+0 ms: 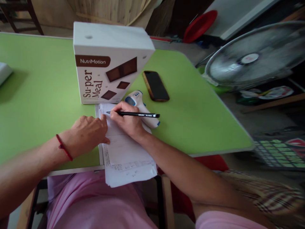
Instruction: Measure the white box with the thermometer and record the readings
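Papers [128, 152] overhanging table edge [73, 170], pen [149, 115] in right hand [130, 123], box [95, 74] just beyond

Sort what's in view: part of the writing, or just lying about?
In use:
- black pen, in the right hand
- papers, left hand at their edge

Apparently just around:
- NutriMotion box
- phone
- white-and-blue handheld device
- fan

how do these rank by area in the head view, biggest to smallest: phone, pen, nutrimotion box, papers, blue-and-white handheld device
1. NutriMotion box
2. papers
3. phone and blue-and-white handheld device: too alike to rank, the device being partly covered
4. pen, long but very thin
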